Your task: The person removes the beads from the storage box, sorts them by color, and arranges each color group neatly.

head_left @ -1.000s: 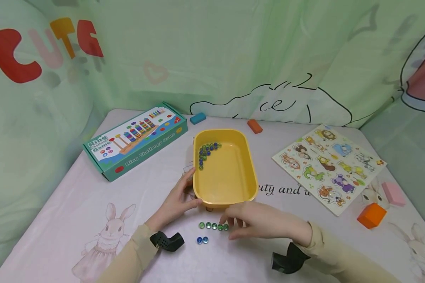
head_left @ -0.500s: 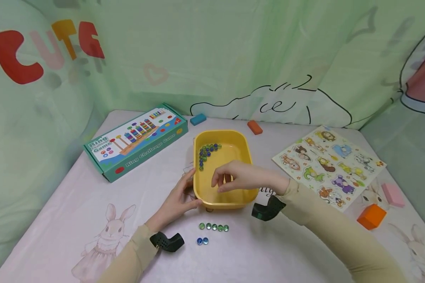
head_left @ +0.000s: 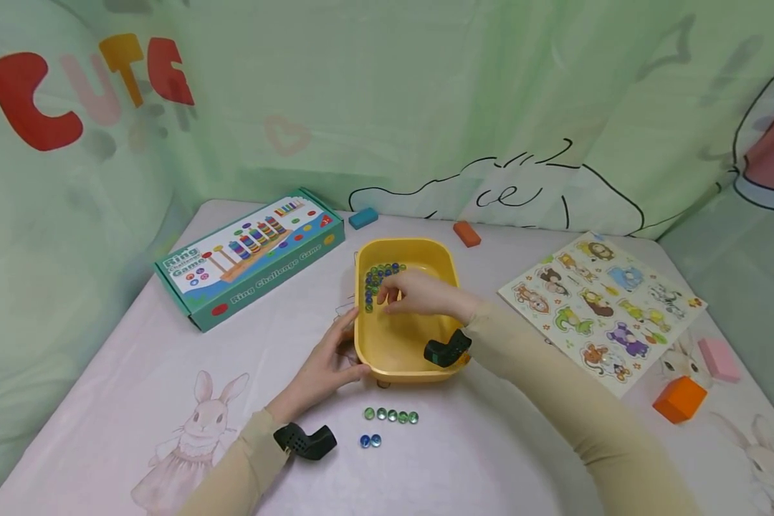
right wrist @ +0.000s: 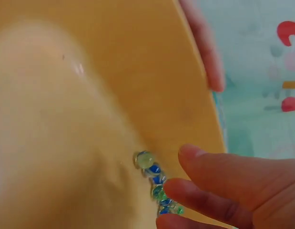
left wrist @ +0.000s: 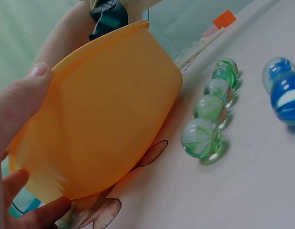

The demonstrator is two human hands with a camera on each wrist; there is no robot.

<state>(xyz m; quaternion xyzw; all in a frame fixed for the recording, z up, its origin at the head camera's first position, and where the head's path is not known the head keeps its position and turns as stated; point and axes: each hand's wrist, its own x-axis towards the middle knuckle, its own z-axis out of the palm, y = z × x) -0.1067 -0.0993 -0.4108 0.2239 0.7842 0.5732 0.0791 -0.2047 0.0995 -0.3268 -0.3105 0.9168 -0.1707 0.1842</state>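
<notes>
A yellow plastic tub (head_left: pixel 403 374) stands mid-table, with a cluster of green and blue glass marbles (head_left: pixel 370 297) along its far left side. My left hand (head_left: pixel 322 369) holds its near left corner, thumb at the rim and fingers against the wall. Inside the tub, my right hand (head_left: pixel 422 292) is bent over the marbles. In the right wrist view its thumb (right wrist: pixel 197 160) and fingers are parted, with the fingertips right at the marbles. Nearer me, several green marbles (head_left: pixel 393 416) form a row, and two blue marbles (head_left: pixel 370 441) lie below it.
A green Ring Challenge Game box (head_left: pixel 251 261) lies at the back left. Blue (head_left: pixel 363 218) and red-orange (head_left: pixel 467 233) blocks sit behind the tub. To the right are an animal puzzle board (head_left: pixel 600 308), a pink block (head_left: pixel 719 360) and an orange block (head_left: pixel 680 399).
My right hand has moved from the row of green marbles over the near rim into the tub, then left and away from me to the cluster. The left hand has stayed at the tub.
</notes>
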